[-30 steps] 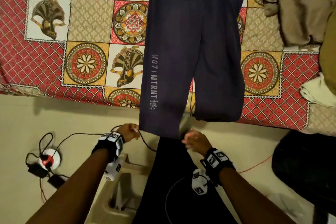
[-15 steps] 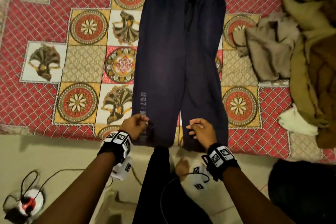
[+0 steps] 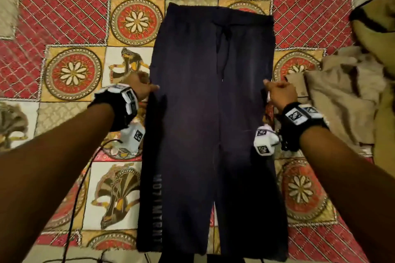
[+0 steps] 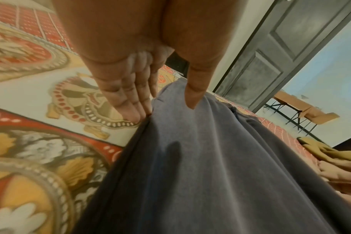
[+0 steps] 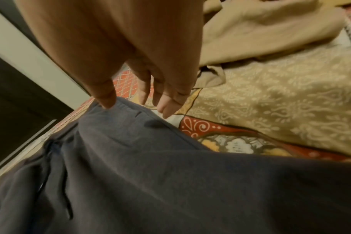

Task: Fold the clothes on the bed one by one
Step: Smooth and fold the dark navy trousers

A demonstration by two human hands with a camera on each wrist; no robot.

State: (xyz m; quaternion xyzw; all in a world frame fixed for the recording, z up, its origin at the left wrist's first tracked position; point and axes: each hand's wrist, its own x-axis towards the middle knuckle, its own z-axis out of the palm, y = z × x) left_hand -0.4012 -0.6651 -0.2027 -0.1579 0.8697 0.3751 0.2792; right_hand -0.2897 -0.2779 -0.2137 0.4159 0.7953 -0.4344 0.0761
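Dark navy trousers (image 3: 203,113) lie flat and lengthwise on the patterned bedsheet (image 3: 72,70), waistband far, hems at the bed's near edge. My left hand (image 3: 143,87) is at their left outer edge around thigh height. In the left wrist view its straight fingers (image 4: 130,109) touch the sheet beside the cloth (image 4: 210,174) and the thumb (image 4: 192,95) lies over it. My right hand (image 3: 277,92) is at the right outer edge. Its thumb (image 5: 106,98) touches the fabric (image 5: 150,182) and its fingers (image 5: 170,102) are stretched out above the edge.
A heap of beige clothes (image 3: 342,92) lies on the bed just right of my right hand, with an olive-brown garment (image 3: 376,28) behind it. A black cable (image 3: 81,188) hangs from my left wrist over the bed's near edge. A grey door (image 4: 281,55) stands beyond the bed.
Both hands let go of the trouser hems at the bed's near edge and moved up to the outer edges near the thighs. The trousers now lie flat on the bed.
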